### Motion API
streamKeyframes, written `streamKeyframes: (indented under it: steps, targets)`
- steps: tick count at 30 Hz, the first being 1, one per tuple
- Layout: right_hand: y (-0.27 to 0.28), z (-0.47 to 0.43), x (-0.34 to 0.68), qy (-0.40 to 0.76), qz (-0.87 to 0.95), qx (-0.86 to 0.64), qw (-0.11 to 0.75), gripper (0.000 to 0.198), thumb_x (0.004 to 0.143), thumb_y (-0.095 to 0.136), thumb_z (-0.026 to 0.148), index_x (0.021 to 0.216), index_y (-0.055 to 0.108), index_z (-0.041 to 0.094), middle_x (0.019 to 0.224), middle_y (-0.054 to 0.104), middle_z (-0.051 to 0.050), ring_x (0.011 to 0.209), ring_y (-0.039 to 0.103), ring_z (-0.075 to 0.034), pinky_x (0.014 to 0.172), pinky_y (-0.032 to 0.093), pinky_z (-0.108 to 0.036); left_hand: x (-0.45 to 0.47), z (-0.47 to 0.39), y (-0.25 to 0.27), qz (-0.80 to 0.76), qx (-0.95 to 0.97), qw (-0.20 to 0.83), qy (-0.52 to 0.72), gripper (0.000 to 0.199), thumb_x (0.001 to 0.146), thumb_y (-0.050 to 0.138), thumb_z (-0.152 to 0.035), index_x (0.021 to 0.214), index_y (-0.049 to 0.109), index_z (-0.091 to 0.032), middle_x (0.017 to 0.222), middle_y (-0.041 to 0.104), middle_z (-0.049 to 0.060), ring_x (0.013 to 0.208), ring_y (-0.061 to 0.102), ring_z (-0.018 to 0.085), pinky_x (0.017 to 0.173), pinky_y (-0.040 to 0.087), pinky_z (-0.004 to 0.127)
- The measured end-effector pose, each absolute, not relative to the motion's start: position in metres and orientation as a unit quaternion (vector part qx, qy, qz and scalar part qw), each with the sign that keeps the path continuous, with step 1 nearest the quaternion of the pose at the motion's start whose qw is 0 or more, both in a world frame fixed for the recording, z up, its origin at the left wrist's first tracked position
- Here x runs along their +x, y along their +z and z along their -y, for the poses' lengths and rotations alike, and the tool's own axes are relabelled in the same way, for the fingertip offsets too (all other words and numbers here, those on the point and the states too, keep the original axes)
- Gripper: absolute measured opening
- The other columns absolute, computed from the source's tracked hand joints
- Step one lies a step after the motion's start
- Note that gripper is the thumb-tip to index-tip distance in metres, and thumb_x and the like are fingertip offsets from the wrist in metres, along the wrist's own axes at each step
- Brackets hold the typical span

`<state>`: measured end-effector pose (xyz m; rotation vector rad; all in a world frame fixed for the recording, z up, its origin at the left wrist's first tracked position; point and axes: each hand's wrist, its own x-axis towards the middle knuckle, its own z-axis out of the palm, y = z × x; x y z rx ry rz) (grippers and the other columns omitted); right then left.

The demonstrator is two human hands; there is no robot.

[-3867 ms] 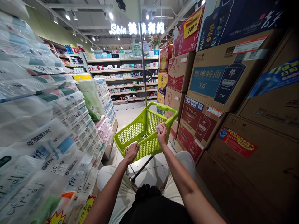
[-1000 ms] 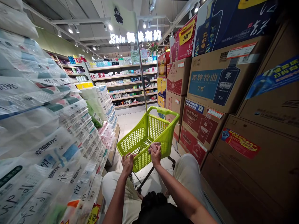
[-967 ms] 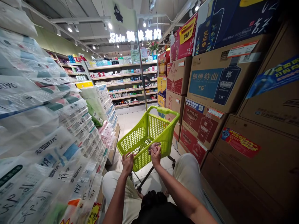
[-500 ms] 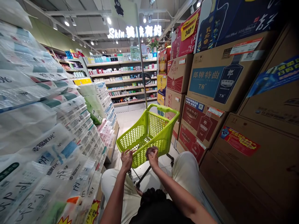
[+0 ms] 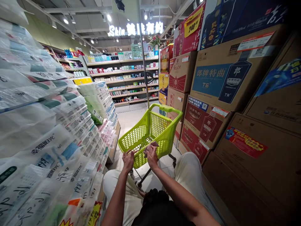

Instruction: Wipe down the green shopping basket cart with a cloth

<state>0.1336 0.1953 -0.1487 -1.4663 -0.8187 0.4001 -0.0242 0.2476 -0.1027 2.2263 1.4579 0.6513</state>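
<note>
Just in front of me stands a lime-green plastic shopping cart (image 5: 162, 125) with a lattice basket. My left hand (image 5: 128, 160) is at the near corner of its basket, fingers curled over the rim. A crumpled greyish-brown cloth (image 5: 152, 147) is bunched in my right hand (image 5: 152, 160), fingers closed round it. That hand and the cloth are at the cart's near side rim; whether the cloth touches the rim, I cannot tell. A metal pole (image 5: 144, 62) with a sign on top rises behind the cart.
Stacked packs of tissue paper (image 5: 70, 113) crowd the left side. Cardboard liquor cartons (image 5: 209, 78) are piled high along the right. Shelves (image 5: 124, 80) of small boxes and bottles cross the far end, beyond a pale tiled floor (image 5: 131, 117). My knees flank the cart's near wheels.
My right hand has moved slightly left and up along the cart's side, and the cloth in it spreads a little more. My left hand stays at the corner. The view has shifted slightly.
</note>
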Motion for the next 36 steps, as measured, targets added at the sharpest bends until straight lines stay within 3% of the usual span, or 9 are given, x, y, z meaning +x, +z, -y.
streamKeyframes:
  steps: [4, 9, 14, 20, 25, 30, 36]
  targets:
    - [-0.139, -0.197, 0.129, 0.145, 0.376, -0.622, 0.671, 0.035, 0.083, 0.052, 0.035, 0.117, 0.051, 0.024, 0.119, 0.069, -0.01, 0.099, 0.069, -0.025, 0.084, 0.052, -0.035, -0.024, -0.247, -0.103, -0.519, 0.794, 0.208, 0.238, 0.069, 0.103, 0.007, -0.047, 0.124, 0.071, -0.03, 0.133, 0.068, 0.002, 0.144, 0.039, 0.02, 0.127, 0.005, 0.05]
    - [-0.163, -0.19, 0.113, 0.19, 0.329, -0.656, 0.652, 0.028, 0.08, 0.051, 0.033, 0.107, 0.052, 0.026, 0.102, 0.072, -0.005, 0.087, 0.07, -0.024, 0.077, 0.053, -0.034, -0.025, -0.247, -0.103, -0.52, 0.785, 0.224, 0.251, 0.073, 0.102, 0.004, -0.048, 0.124, 0.071, -0.027, 0.134, 0.068, 0.003, 0.145, 0.038, 0.021, 0.127, 0.004, 0.051]
    - [-0.155, -0.193, 0.114, 0.176, 0.362, -0.616, 0.677, 0.034, 0.082, 0.051, 0.034, 0.114, 0.051, 0.024, 0.114, 0.069, -0.007, 0.095, 0.069, -0.023, 0.083, 0.053, -0.034, -0.028, -0.251, -0.1, -0.519, 0.77, 0.263, 0.262, 0.078, 0.102, -0.001, -0.047, 0.125, 0.07, -0.026, 0.141, 0.063, 0.004, 0.148, 0.035, 0.018, 0.128, 0.001, 0.047]
    - [-0.159, -0.178, 0.11, 0.266, 0.354, -0.679, 0.585, 0.027, 0.077, 0.054, 0.031, 0.103, 0.053, 0.024, 0.095, 0.069, -0.003, 0.089, 0.069, -0.023, 0.083, 0.052, -0.034, -0.029, -0.252, -0.104, -0.512, 0.764, 0.277, 0.28, 0.08, 0.1, 0.001, -0.055, 0.12, 0.073, -0.026, 0.141, 0.063, 0.006, 0.147, 0.037, 0.021, 0.128, 0.001, 0.048]
    - [-0.141, -0.185, 0.106, 0.206, 0.399, -0.611, 0.652, 0.032, 0.083, 0.051, 0.032, 0.114, 0.05, 0.024, 0.112, 0.068, -0.006, 0.098, 0.067, -0.022, 0.087, 0.052, -0.034, -0.028, -0.254, -0.108, -0.503, 0.751, 0.277, 0.326, 0.084, 0.098, 0.003, -0.065, 0.11, 0.076, -0.025, 0.132, 0.068, 0.009, 0.143, 0.044, 0.025, 0.127, 0.007, 0.054]
    - [-0.152, -0.182, 0.1, 0.172, 0.463, -0.596, 0.633, 0.032, 0.076, 0.053, 0.023, 0.108, 0.051, 0.023, 0.103, 0.068, -0.007, 0.093, 0.067, -0.023, 0.085, 0.054, -0.037, -0.028, -0.254, -0.109, -0.496, 0.741, 0.288, 0.348, 0.085, 0.099, 0.002, -0.062, 0.104, 0.076, -0.023, 0.133, 0.068, 0.01, 0.141, 0.046, 0.025, 0.127, 0.005, 0.057]
    - [-0.153, -0.187, 0.099, 0.101, 0.542, -0.545, 0.632, 0.041, 0.082, 0.054, 0.02, 0.123, 0.049, 0.022, 0.12, 0.063, -0.011, 0.111, 0.064, -0.024, 0.094, 0.053, -0.04, -0.027, -0.257, -0.113, -0.511, 0.71, 0.305, 0.375, 0.086, 0.098, 0.005, -0.066, 0.101, 0.077, -0.02, 0.129, 0.069, 0.012, 0.14, 0.047, 0.026, 0.127, 0.008, 0.056]
